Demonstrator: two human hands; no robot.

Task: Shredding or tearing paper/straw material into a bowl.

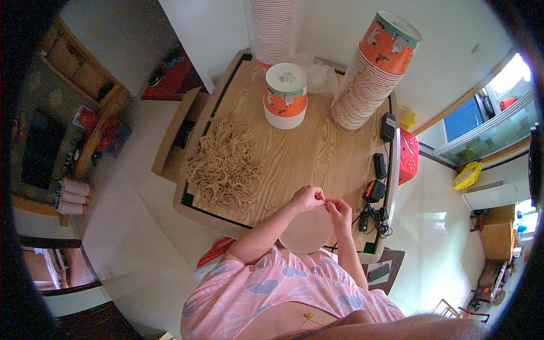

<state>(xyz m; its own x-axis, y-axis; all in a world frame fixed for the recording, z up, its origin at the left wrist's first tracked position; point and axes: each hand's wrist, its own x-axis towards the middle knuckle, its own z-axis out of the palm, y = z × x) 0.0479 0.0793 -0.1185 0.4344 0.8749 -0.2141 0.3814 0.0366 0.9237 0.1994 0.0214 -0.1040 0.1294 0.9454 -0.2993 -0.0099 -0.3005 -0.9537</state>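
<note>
Close to my body, at the table's near edge, is a round pale paper bucket (306, 231). My left hand (309, 198) and my right hand (339, 214) meet at its far rim, fingertips pinched close together. What the fingertips hold is too small to make out. To the left lies a loose, tangled heap of tan paper twine (224, 161). Farther back stands a short stack of paper buckets (285, 96), upside down, the top one orange with a teal band.
A tall leaning stack of paper buckets (368, 79) stands back right, tan strands along its side. Another tall white stack (273, 31) and a crumpled clear plastic bag (317, 73) are at the back. Black adapters (375, 191) and cables line the wooden table's (306, 150) right edge.
</note>
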